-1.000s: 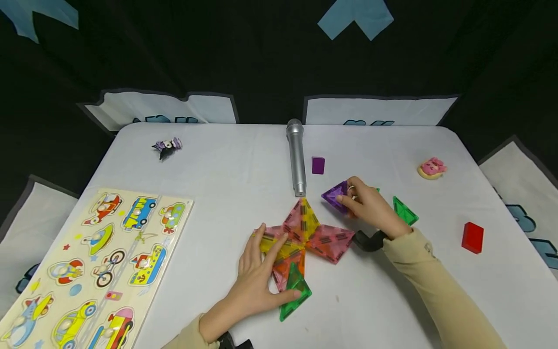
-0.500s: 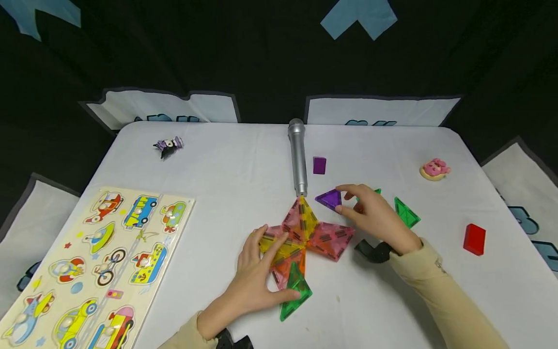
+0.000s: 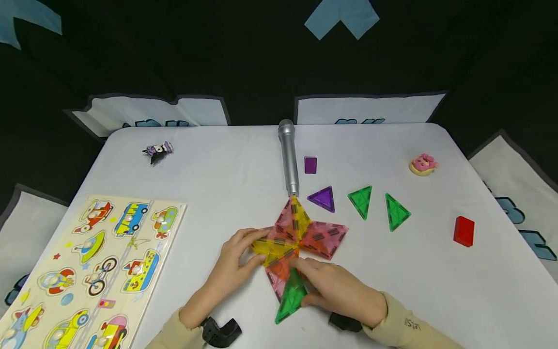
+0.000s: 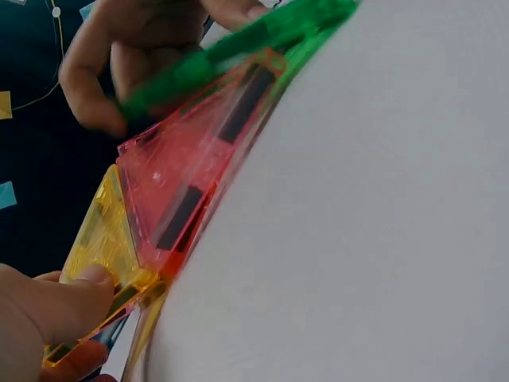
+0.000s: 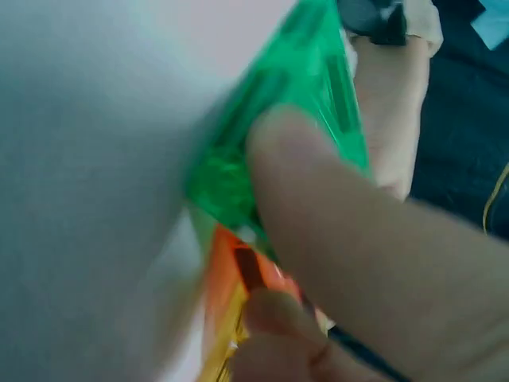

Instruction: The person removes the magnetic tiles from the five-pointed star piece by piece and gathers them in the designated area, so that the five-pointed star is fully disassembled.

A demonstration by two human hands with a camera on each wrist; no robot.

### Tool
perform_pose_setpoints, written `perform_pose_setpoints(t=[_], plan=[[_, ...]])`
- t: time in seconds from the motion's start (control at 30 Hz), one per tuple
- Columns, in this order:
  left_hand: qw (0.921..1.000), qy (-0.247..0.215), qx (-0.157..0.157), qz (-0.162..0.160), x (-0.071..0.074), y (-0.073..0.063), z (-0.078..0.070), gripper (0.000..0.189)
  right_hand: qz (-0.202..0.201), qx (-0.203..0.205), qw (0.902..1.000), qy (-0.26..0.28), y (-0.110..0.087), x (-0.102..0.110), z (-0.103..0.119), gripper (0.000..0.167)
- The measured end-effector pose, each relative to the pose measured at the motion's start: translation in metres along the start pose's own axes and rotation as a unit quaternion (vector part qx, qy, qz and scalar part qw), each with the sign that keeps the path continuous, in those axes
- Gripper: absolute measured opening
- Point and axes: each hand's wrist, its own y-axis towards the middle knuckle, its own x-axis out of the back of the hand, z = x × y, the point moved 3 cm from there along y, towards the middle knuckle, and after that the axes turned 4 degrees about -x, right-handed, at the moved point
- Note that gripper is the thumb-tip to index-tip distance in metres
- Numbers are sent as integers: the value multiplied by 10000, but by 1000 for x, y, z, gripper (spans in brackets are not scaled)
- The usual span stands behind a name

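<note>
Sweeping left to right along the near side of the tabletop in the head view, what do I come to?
Puzzle board, left hand, nearest green triangle, right hand, right sleeve.

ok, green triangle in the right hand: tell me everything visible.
The green triangle is translucent and plastic-looking, with darker strips near its edges. In the head view one corner points downward. It meets the near arm of the tile star and, blurred in the left wrist view, looks tilted to the table. The right hand holds it, a finger across its face.
</note>
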Motion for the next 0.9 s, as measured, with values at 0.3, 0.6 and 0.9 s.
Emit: perform_pose_setpoints(t=[0.3,0.6,0.9], plan=[[9989,-359,311,47,3,-4,2,50,-974,-186,9588,2663,-52,48,-35,27],[9952,-684,691,146,4,1,5,47,-1988,-3213,9153,1396,-137,93,-132,26],[9939,-725,784,263,1,1,5,45,-1467,-4025,9030,334,-121,92,-119,49]])
